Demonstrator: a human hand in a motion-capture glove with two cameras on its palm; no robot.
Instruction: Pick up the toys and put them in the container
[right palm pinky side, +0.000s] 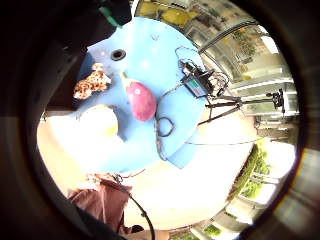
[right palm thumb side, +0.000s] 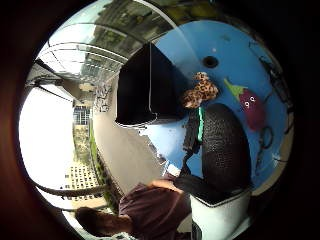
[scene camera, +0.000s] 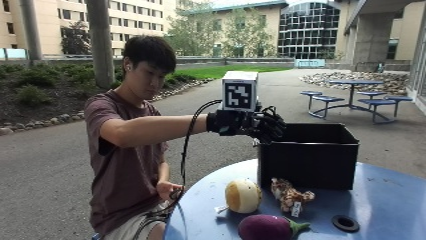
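Three toys lie on the round blue table (scene camera: 386, 200): a cream ball-shaped toy (scene camera: 243, 196), a leopard-print plush (scene camera: 289, 194) and a purple eggplant plush (scene camera: 266, 227). Behind them stands a black open-topped container (scene camera: 309, 155). My gloved right hand (scene camera: 256, 125) hangs in the air at the container's upper left corner, fingers loosely spread, holding nothing. The little finger side palm view looks down from high up on the leopard plush (right palm pinky side: 91, 84), the eggplant (right palm pinky side: 141, 100) and the cream toy (right palm pinky side: 100, 122). The thumb side palm view shows the container (right palm thumb side: 145, 90), the leopard plush (right palm thumb side: 200, 92) and the eggplant (right palm thumb side: 250, 105).
A black ring-shaped hole (scene camera: 345, 223) marks the tabletop by the eggplant. A small device with cables (right palm pinky side: 197, 82) lies on the table's far side, and a tripod (right palm pinky side: 245, 102) stands beyond it. The person's bare left hand (scene camera: 166, 190) rests near the table edge.
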